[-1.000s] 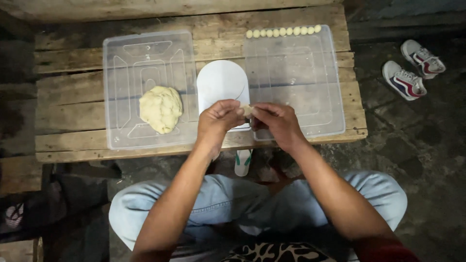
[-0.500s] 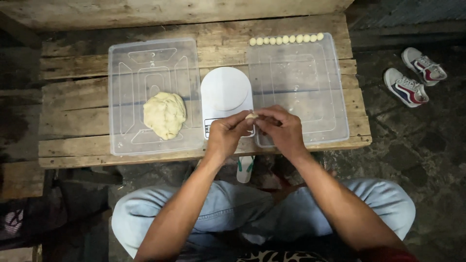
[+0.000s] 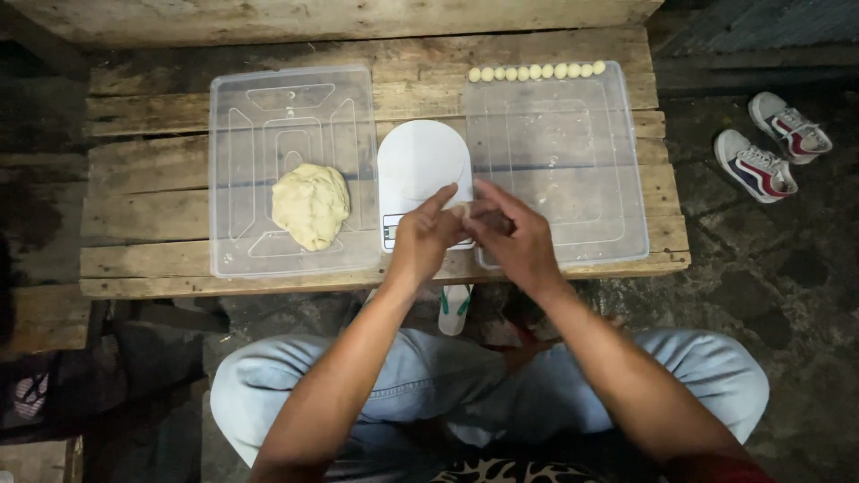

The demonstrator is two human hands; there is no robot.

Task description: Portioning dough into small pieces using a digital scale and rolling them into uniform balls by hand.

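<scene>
My left hand (image 3: 424, 238) and my right hand (image 3: 508, 234) meet over the near edge of a white kitchen scale (image 3: 421, 167), pressed together around a small pale piece of dough (image 3: 460, 211) that shows only partly between the palms. A big lump of dough (image 3: 310, 205) lies on the clear plastic lid (image 3: 295, 98) to the left. Along the far edge of the right clear lid (image 3: 573, 179) sits a row of several small dough balls (image 3: 535, 72).
Everything rests on a low, rough wooden plank table (image 3: 143, 224). A pair of sneakers (image 3: 771, 150) lies on the dark ground at the right. A green-strapped sandal (image 3: 455, 306) shows under the table's front edge, above my knees in light jeans.
My hands have stayed over the scale's near edge, the palms shifting against each other around the small dough piece. The view has tilted slightly.
</scene>
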